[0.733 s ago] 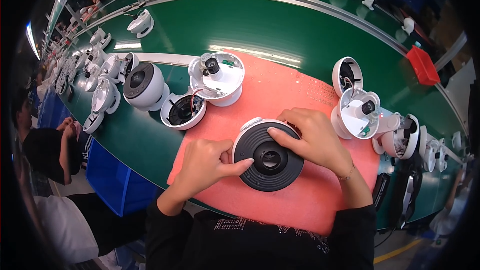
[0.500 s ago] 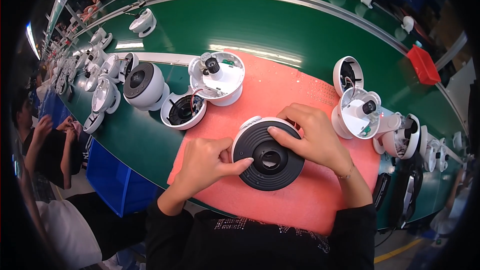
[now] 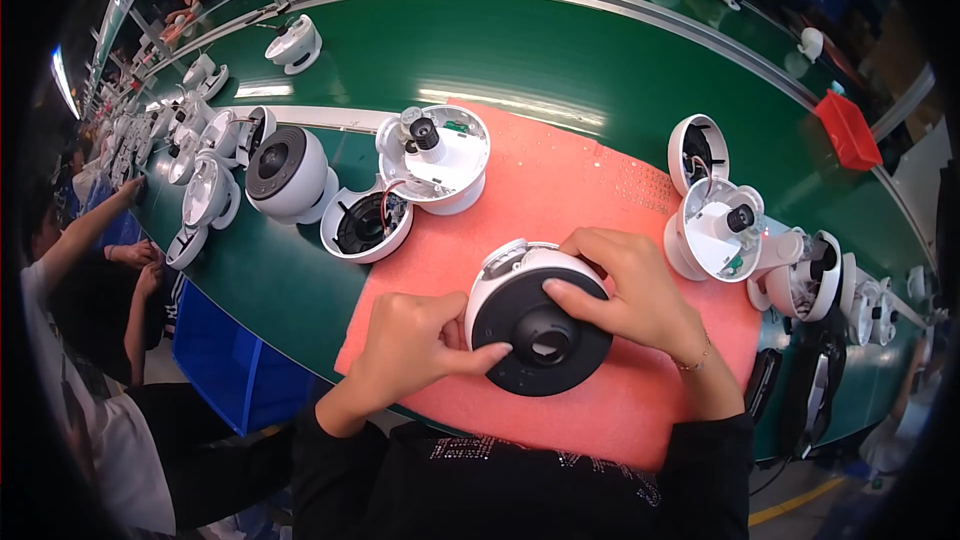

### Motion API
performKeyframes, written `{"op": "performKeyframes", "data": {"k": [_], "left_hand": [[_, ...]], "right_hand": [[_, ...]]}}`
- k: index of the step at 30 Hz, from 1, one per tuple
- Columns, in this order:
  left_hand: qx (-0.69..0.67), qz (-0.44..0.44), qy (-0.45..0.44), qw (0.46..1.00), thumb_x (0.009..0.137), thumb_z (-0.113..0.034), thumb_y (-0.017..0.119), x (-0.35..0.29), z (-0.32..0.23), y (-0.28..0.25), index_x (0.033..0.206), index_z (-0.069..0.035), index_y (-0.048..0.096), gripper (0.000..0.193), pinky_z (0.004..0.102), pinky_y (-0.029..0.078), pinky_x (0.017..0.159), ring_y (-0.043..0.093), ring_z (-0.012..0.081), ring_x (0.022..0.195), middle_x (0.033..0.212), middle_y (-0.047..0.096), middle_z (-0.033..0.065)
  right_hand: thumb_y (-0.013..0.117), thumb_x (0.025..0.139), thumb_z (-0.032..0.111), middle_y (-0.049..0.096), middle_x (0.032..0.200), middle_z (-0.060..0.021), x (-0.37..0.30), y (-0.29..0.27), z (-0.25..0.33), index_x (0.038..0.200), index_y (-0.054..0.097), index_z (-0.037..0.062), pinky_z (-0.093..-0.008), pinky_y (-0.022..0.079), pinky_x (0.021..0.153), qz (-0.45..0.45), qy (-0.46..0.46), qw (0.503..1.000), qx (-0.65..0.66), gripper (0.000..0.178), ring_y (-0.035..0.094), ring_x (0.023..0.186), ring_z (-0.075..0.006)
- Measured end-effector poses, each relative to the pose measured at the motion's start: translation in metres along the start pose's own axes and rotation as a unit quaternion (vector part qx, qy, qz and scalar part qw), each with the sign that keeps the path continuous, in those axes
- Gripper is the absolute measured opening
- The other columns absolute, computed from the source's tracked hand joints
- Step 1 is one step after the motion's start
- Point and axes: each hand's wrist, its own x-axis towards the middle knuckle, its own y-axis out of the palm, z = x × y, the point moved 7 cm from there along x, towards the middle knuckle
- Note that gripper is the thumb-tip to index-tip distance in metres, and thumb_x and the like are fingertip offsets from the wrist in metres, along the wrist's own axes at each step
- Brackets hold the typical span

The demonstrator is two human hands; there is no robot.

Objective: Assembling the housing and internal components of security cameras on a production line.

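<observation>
I can see the person's left hand [image 3: 415, 345] and right hand [image 3: 640, 290] closed around a round white housing [image 3: 482, 292] over the middle of the pink mat [image 3: 540, 190]; both thumbs lie on its black face [image 3: 515, 375], while the fingers curl back around the sides, partly hidden from me. The whole piece is tipped toward the wearer, and I can't tell whether its underside touches the mat. If one thumb pressed harder than the other, the face could sit crooked; a grip slipping on that smooth shell could drop or scuff it. A careless elbow might tug the thin wires [image 3: 386, 208] running from the nearby opened unit [image 3: 440, 165] to its cup-shaped shell [image 3: 345, 232]. The white parts look like glossy plastic, rounded like a ball; the face is a dull dark disc with a raised ring around its central opening. The mat looks soft and foamy, dotted with small shiny bits [image 3: 645, 186], on a slick green desk [image 3: 285, 305].
</observation>
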Motion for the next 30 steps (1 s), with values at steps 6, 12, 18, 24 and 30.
{"op": "performKeyframes", "data": {"k": [6, 12, 18, 24, 30], "left_hand": [[0.006, -0.010, 0.015, 1.000, 0.064, -0.033, 0.078, -0.001, -0.006, 0.000, 0.057, -0.005, 0.055, 0.037, 0.0257, 0.040, 0.038, 0.053, 0.0150, 0.038, 0.045, 0.053, 0.0030], [-0.021, 0.015, -0.043, 0.999, 0.066, -0.031, 0.076, 0.003, 0.006, 0.009, 0.059, -0.004, 0.058, 0.033, 0.0269, 0.040, 0.039, 0.053, 0.0156, 0.038, 0.046, 0.055, 0.0034], [-0.010, 0.022, -0.053, 0.998, 0.066, -0.029, 0.076, 0.007, 0.008, 0.010, 0.058, -0.004, 0.057, 0.032, 0.0266, 0.038, 0.039, 0.052, 0.0152, 0.037, 0.045, 0.055, 0.0038], [0.002, 0.013, -0.036, 0.999, 0.066, -0.029, 0.076, 0.004, 0.011, 0.010, 0.056, -0.003, 0.055, 0.034, 0.0261, 0.037, 0.039, 0.051, 0.0143, 0.036, 0.044, 0.054, 0.0035], [-0.028, 0.017, -0.049, 0.998, 0.068, -0.028, 0.075, 0.005, 0.008, 0.009, 0.058, -0.003, 0.057, 0.032, 0.0260, 0.037, 0.039, 0.051, 0.0137, 0.037, 0.045, 0.054, 0.0034]], "right_hand": [[0.065, 0.078, 0.033, 0.060, 0.071, -0.0155, -0.005, 0.000, 0.000, 0.081, 0.059, -0.0008, -0.0370, 0.047, 0.059, -0.008, -0.006, 1.000, 0.021, 0.034, 0.061, 0.066, -0.0308], [0.061, 0.081, 0.036, 0.059, 0.070, -0.0139, -0.008, -0.001, -0.006, 0.081, 0.060, 0.0004, -0.0378, 0.046, 0.057, -0.007, 0.030, 0.998, -0.055, 0.035, 0.060, 0.064, -0.0294], [0.055, 0.086, 0.037, 0.058, 0.088, -0.0143, -0.014, -0.010, -0.008, 0.102, 0.058, 0.0017, -0.0387, 0.046, 0.068, -0.035, 0.030, 0.994, -0.097, 0.039, 0.058, 0.080, -0.0300], [0.065, 0.077, 0.035, 0.054, 0.106, -0.0177, -0.022, -0.066, -0.040, 0.117, 0.050, 0.0019, -0.0436, 0.037, 0.091, -0.158, 0.072, 0.930, -0.324, 0.054, 0.049, 0.104, -0.0337], [0.074, 0.068, 0.026, 0.050, 0.119, -0.0196, -0.032, -0.086, -0.065, 0.121, 0.049, 0.0030, -0.0486, 0.034, 0.097, -0.154, 0.149, 0.834, -0.508, 0.063, 0.045, 0.114, -0.0387]]}}
